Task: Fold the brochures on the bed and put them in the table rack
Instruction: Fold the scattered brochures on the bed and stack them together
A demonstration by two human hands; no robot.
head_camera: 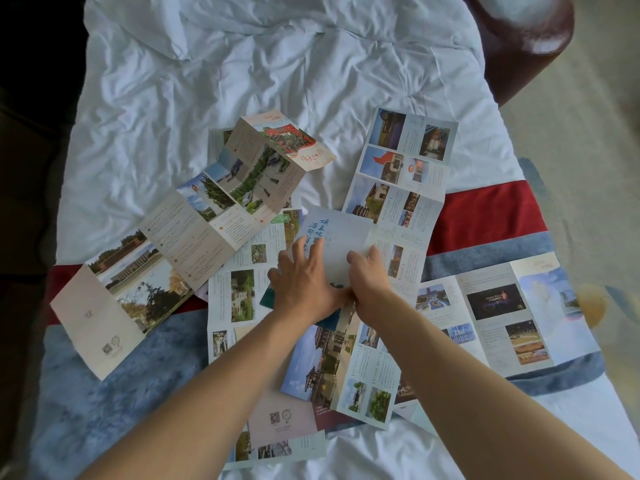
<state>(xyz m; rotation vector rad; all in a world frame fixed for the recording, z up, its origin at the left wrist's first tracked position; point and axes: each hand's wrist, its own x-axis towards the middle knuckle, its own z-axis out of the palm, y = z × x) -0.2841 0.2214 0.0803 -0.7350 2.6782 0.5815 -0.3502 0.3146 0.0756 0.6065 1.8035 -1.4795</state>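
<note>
Several unfolded brochures lie spread over the bed. In the middle, a pale blue brochure (341, 233) with blue calligraphy is partly folded. My left hand (304, 282) presses flat on its near left part, fingers spread. My right hand (369, 282) holds its near right edge between thumb and fingers. A long accordion brochure (194, 230) with garden photos stretches to the left, its far end raised. Another long brochure (401, 174) runs away at the upper right, and a wide one (502, 313) lies at the right. The table rack is not in view.
The bed has a rumpled white duvet (242, 71) and a red and blue runner (485, 220) under the brochures. A dark red armchair (519, 39) stands past the bed's right corner. Carpet floor (595, 150) lies to the right, darkness to the left.
</note>
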